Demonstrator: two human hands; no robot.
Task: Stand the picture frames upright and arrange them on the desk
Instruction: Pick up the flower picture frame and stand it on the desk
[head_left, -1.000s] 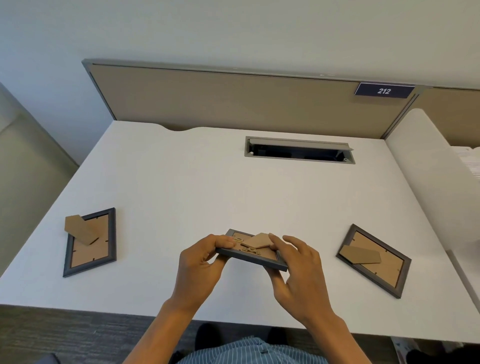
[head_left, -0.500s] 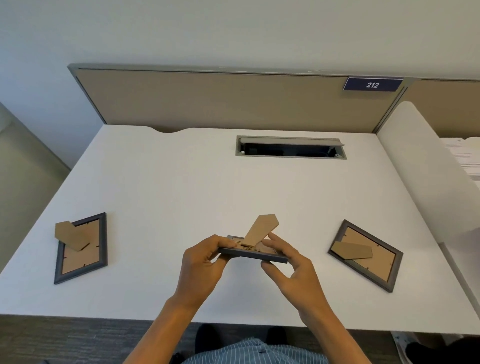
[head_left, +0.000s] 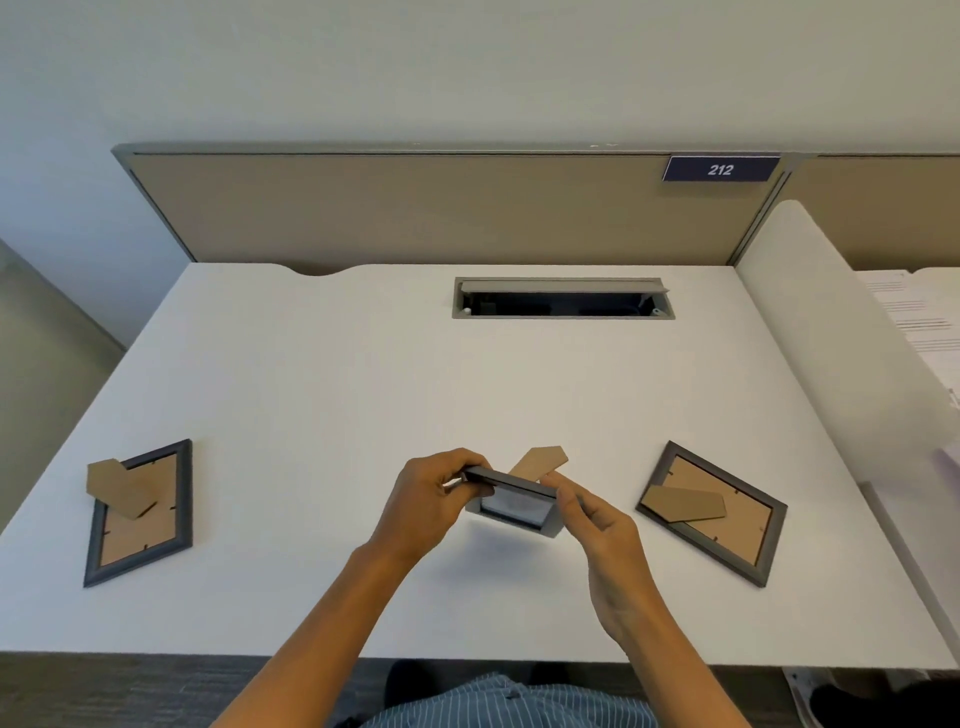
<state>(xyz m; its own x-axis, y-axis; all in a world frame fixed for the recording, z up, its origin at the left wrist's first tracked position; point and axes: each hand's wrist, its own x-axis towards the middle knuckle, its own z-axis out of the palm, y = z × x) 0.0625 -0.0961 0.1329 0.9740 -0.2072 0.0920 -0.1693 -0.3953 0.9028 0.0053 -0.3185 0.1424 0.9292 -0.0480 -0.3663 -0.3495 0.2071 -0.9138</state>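
White and bare for most of its surface, the table (head_left: 363, 374) runs back to a tan partition (head_left: 415, 208) carrying a dark plate marked 212 (head_left: 720, 169), with a grey cable tray (head_left: 563, 299) sunk into the top near the back edge. Above the near middle of the table, a small dark picture frame (head_left: 511, 501) is held between both hands, tilted so that its glass front faces the person and its cardboard stand (head_left: 540, 462) sticks out behind and above it. The left hand (head_left: 434, 506) is closed on the frame's left end, fingers curled over the top edge. The right hand (head_left: 597, 519) pinches the right end between thumb and fingertips. Two more frames lie face down on the table. The left frame (head_left: 140, 514) is well apart from the left hand, near the table's left edge. The right frame (head_left: 714, 512) lies just beyond the right hand, its stand flat across its back.
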